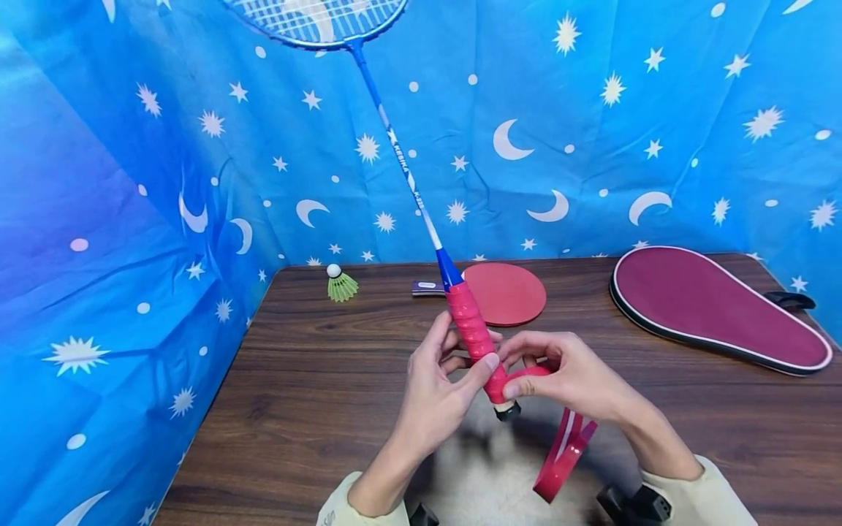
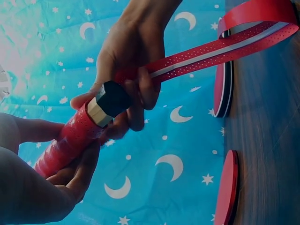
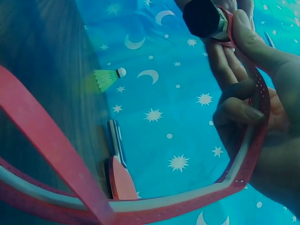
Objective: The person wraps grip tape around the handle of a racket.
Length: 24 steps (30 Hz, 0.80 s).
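Observation:
A blue and white badminton racket [image 1: 411, 179] is held up at a slant, its head cut off by the top of the head view. Pinkish-red grip tape [image 1: 470, 321] winds round most of its handle. Near the butt, a pale strip and the black end cap [image 2: 114, 99] stay uncovered. My left hand [image 1: 437, 387] grips the wrapped handle between thumb and fingers. At the lower handle, my right hand [image 1: 569, 372] pinches the tape, thumb close to the butt. From it the loose tape [image 1: 559, 460] hangs in a loop, showing perforations and a whitish centre strip.
On the brown wooden table [image 1: 296, 409] lie a green shuttlecock [image 1: 342, 285] and a red table tennis paddle [image 1: 509, 294]. A maroon paddle case [image 1: 717, 307] lies at the right. Behind hangs a blue cloth [image 1: 434, 109] with moons and stars.

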### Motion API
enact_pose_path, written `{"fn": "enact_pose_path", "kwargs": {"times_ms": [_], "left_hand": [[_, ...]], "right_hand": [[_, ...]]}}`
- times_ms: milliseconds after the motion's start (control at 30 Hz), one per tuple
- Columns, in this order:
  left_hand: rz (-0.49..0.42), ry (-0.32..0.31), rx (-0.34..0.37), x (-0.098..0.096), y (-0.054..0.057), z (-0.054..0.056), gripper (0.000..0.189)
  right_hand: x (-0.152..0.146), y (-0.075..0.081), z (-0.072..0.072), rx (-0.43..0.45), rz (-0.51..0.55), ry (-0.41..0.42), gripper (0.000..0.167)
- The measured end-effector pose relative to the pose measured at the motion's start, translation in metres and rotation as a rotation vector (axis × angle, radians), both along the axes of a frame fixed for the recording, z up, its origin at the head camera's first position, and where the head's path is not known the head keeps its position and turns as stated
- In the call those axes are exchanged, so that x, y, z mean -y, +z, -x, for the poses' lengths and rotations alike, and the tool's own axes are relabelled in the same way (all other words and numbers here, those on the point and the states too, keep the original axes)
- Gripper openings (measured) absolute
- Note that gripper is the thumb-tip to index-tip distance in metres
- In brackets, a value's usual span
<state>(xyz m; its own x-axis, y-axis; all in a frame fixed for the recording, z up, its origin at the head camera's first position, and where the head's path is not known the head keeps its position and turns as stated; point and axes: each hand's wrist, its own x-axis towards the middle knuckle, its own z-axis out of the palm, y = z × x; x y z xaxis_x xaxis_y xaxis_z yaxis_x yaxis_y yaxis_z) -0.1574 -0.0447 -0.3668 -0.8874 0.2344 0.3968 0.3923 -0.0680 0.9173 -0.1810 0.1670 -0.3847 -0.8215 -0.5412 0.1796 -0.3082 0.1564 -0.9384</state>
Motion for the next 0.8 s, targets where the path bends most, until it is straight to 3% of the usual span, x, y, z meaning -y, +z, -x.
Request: {"fn": "enact_pose_path", "kwargs": {"times_ms": [133, 400, 600, 800], "left_hand": [[-0.017, 0.005, 0.012, -0.0006, -0.0006, -0.0002, 0.054], [-0.069, 0.006, 0.035, -0.0033, -0.0007, -0.0015, 0.055], [0.021, 0.038, 0.039, -0.0057, -0.0009, -0.0025, 0.063], [0.065, 0.087, 0.031, -0.0066, -0.0038, -0.0026, 0.068]], "right_hand": [[-0.0002, -0.0021, 0.0012, 0.040, 0.033, 0.041, 0.032], [0.0010, 0.0010, -0.0027, -0.042, 0.023, -0.024, 0.028], [0.0016, 0.0014, -0.0035, -0.044, 0.037, -0.024, 0.028], [0.0046, 0.0008, -0.0045, -0.057, -0.027, -0.083, 0.028]]}}
